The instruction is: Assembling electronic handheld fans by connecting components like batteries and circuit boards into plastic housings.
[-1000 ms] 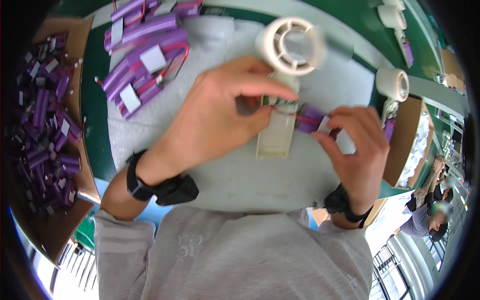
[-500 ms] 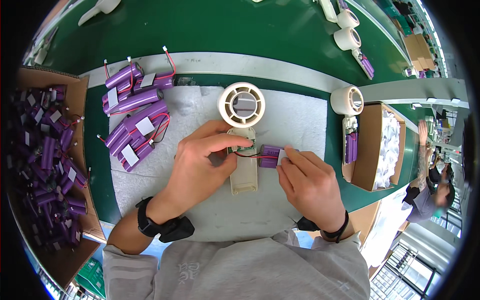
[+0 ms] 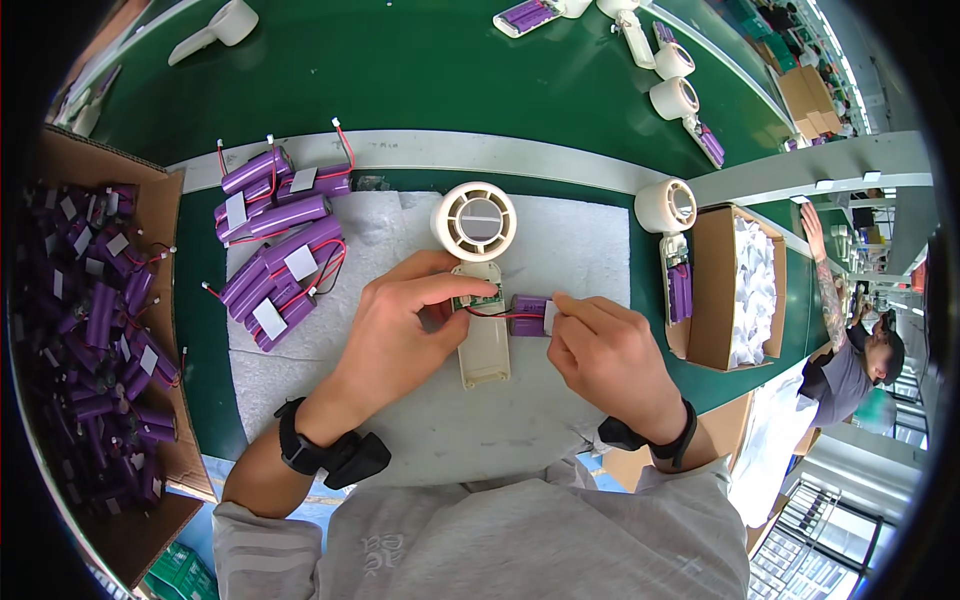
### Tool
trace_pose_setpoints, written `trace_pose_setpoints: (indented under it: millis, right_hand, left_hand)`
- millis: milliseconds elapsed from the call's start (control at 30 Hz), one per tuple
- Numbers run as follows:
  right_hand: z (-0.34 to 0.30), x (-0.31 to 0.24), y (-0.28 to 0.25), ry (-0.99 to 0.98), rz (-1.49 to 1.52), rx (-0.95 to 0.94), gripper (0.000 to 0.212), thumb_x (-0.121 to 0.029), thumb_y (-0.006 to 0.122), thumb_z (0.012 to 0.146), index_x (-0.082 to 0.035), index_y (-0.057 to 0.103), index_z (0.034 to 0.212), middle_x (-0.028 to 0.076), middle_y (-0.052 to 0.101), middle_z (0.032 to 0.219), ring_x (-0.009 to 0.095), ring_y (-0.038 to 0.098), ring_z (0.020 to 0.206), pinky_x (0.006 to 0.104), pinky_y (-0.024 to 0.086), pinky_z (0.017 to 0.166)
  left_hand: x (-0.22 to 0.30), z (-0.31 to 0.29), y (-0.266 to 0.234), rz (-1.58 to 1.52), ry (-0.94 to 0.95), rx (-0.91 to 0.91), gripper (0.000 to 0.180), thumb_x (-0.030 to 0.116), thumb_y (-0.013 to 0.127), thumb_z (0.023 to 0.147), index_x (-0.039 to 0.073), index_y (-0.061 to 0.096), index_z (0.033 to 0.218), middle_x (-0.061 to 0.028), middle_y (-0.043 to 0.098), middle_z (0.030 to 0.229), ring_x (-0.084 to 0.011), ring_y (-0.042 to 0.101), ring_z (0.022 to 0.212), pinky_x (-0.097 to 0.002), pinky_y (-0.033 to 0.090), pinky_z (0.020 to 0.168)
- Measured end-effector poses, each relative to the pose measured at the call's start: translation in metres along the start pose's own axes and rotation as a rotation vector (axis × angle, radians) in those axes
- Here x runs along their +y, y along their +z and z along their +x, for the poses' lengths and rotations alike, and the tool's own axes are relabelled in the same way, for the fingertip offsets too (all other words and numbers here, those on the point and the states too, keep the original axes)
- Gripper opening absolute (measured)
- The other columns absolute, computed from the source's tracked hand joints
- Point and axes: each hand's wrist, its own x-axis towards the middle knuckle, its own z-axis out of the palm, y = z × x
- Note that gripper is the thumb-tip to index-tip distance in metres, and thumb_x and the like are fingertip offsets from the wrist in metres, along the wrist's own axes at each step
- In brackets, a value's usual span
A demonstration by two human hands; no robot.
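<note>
A cream handheld fan housing with a round slotted head (image 3: 473, 222) lies on the mat in front of me, its open handle (image 3: 484, 352) toward me. Inside the handle's upper end sits a small green circuit board (image 3: 487, 300). My left hand (image 3: 405, 318) grips the handle there, index finger over the board and thumb at the left edge. Red and black wires run from the thumb to a purple battery pack (image 3: 528, 316) right of the handle. My right hand (image 3: 612, 350) is closed on the pack's right end, fingertips at its white pad; its lower fingers are curled and partly hidden.
Several purple battery packs (image 3: 285, 250) lie at the mat's left; a cardboard box (image 3: 155, 220) beside them holds many more. At right stand another fan unit (image 3: 664, 207) and a carton of white packets (image 3: 712, 285). More units lie on the green surface (image 3: 400, 75) beyond; a co-worker (image 3: 850, 370) is far right.
The view has shifted slightly, bringing another fan unit with a purple pack into sight at the top. My right hand has moved a little left over the pack; my left stays at the board.
</note>
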Motion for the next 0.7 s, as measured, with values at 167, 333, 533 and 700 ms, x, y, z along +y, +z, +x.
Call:
trace_pose_setpoints:
  millis: [167,333,533,700]
  right_hand:
    - [-0.005,0.005,-0.004,0.089,0.171,0.091,0.013,-0.002,0.072,0.068,0.0,0.063,0.077,0.013,0.067,0.093,0.024,0.064,0.071,0.0319,0.054,0.062]
    - [-0.011,0.005,0.002,0.082,0.143,0.099,0.012,-0.003,0.071,0.069,-0.001,0.062,0.077,0.012,0.067,0.095,0.023,0.063,0.07,0.0314,0.052,0.06]
    - [-0.008,0.003,0.001,0.053,0.073,0.073,0.009,-0.002,0.067,0.07,0.0,0.06,0.076,0.013,0.064,0.096,0.022,0.06,0.069,0.0306,0.051,0.059]
    - [-0.004,-0.004,0.001,0.029,-0.084,-0.06,0.008,0.0,0.06,0.067,0.001,0.057,0.074,0.013,0.057,0.088,0.022,0.057,0.073,0.0304,0.05,0.062]
  left_hand:
    - [0.002,0.001,0.002,0.003,-0.03,-0.013,0.036,-0.013,0.057,0.072,0.004,0.067,0.102,-0.0082,0.059,0.104,-0.013,0.061,0.084,-0.0225,0.049,0.068]
    - [-0.004,0.0,0.002,-0.046,-0.028,-0.033,0.035,-0.014,0.056,0.073,0.002,0.066,0.103,-0.0076,0.058,0.107,-0.0117,0.06,0.086,-0.0209,0.048,0.069]
    - [-0.002,0.001,0.006,-0.036,-0.027,0.035,0.033,-0.009,0.061,0.072,0.007,0.069,0.1,-0.0084,0.062,0.101,-0.0118,0.062,0.071,-0.0229,0.05,0.063]
    - [0.0,0.002,0.004,-0.012,-0.038,0.028,0.033,-0.008,0.06,0.072,0.007,0.069,0.1,-0.0081,0.062,0.101,-0.0113,0.062,0.072,-0.0224,0.05,0.063]
